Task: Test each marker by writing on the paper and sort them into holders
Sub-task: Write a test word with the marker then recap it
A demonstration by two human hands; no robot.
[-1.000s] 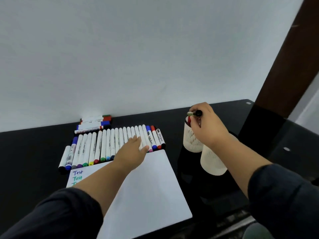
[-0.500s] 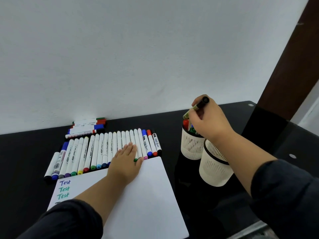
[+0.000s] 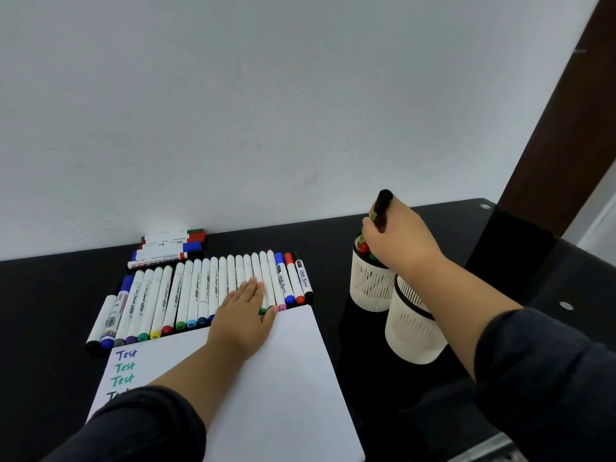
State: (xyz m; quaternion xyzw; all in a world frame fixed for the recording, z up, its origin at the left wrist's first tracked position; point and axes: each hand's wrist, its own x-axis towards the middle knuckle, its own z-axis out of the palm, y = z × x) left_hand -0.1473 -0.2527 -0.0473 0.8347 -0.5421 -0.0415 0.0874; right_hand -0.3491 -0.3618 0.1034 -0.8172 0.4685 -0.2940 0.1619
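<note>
A black marker [image 3: 381, 208] is held nearly upright over the far holder [image 3: 370, 288], a white slotted cup already containing markers. A row of white-barrelled markers [image 3: 200, 291] is laid flat along the far edge of the paper [image 3: 286, 378], left of that holder. A second white holder [image 3: 411, 331] is stood just in front of the first.

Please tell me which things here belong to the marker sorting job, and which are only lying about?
Belong:
black marker in right hand
far holder
near holder
row of markers
paper
left hand

Only there:
stack of markers by the wall, perhaps waiting
</note>
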